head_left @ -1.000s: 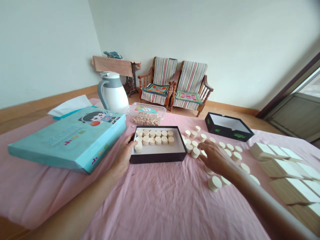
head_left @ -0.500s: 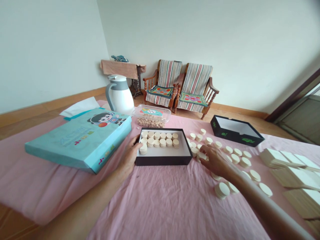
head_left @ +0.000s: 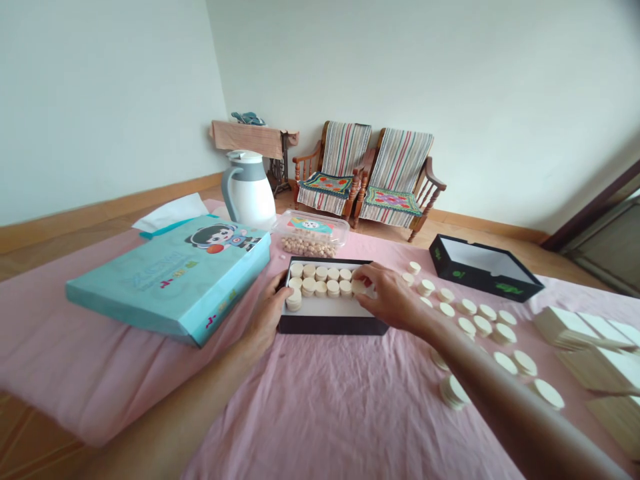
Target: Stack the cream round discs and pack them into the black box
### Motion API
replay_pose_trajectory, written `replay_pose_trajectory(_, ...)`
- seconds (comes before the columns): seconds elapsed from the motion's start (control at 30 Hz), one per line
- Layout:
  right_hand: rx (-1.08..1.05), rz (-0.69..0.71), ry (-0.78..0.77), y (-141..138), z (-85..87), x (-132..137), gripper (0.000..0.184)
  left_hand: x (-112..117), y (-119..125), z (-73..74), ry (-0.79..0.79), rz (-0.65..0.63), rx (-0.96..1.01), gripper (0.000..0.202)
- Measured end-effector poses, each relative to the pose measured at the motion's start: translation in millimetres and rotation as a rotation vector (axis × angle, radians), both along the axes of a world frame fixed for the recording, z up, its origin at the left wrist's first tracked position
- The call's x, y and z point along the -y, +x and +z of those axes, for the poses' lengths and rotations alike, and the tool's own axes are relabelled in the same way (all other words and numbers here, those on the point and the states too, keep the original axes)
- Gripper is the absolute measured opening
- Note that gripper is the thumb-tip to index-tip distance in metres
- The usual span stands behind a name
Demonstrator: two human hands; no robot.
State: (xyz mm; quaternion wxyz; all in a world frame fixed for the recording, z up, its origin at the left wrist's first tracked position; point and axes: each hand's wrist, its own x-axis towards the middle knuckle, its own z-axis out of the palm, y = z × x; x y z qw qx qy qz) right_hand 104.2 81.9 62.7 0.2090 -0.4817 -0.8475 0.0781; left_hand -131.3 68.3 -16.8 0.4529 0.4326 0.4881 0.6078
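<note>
A shallow black box (head_left: pixel 333 325) with a white inside holds rows of short stacks of round wooden discs (head_left: pixel 333 287). My left hand (head_left: pixel 273 303) grips the box's left end, thumb over the rim beside the front-left stack. Over the box's right end is my right hand (head_left: pixel 385 293), its fingers curled around wooden discs at the end of the rows. The fingers partly hide what they hold. To the right, more loose and stacked wooden discs (head_left: pixel 483 325) are spread over the pink cloth, some behind my right forearm.
A light-blue box (head_left: pixel 165 280) lies at left, with a white-and-grey jug (head_left: pixel 250 193) behind it. A clear plastic tub (head_left: pixel 310 235) of small wooden pieces sits beyond the black box. At right are an open black tray (head_left: pixel 485 267) and stacked wooden squares (head_left: pixel 565 327).
My right hand has moved left from the loose discs to the right end of the black box. My left hand stays on the box. The view has shifted slightly.
</note>
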Motion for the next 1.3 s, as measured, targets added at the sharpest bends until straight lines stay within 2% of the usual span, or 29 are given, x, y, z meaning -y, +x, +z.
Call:
replay_pose_trajectory(0.13,0.119,0.086,-0.046,-34,-7.9,-15,0.023,2,1,3.5,-0.049,-0.022,0.003,0.053)
replay_pose_trajectory(0.27,0.267,0.045,-0.077,-60,-13.0,-27,0.021,2,2,5.9,-0.052,-0.016,0.001,0.052)
replay_pose_trajectory(0.37,0.296,0.015,-0.094,-69,-12.7,-32,0.024,2,2,6.0,-0.042,-0.034,0.016,0.053)
replay_pose_trajectory(0.53,0.337,-0.006,-0.14,-59,-2.8,-31,0.028,1,1,3.9,-0.054,-0.014,0.029,0.052)
replay_pose_trajectory(0.73,0.468,0.075,-0.297,-40,2.9,-22,0.019,2,1,3.5,-0.052,-0.004,0.001,0.051)
replay_pose_trajectory(0.87,0.505,0.154,-0.365,-40,-2.8,-25,0.039,1,1,2.3,-0.03,-0.02,-0.015,0.052)
replay_pose_trajectory(0.97,0.525,0.211,-0.382,-42,-4.6,-30,0.045,0,0,2.1,-0.026,-0.006,-0.014,0.053)
replay_pose_trajectory(1.2,0.564,0.256,-0.418,-39,2.1,-34,0.033,2,2,7.4,-0.053,-0.005,-0.004,0.052)
replay_pose_trajectory(1.3,0.581,0.243,-0.442,-38,1.9,-36,0.034,3,3,8.6,-0.058,-0.002,0.009,0.052)
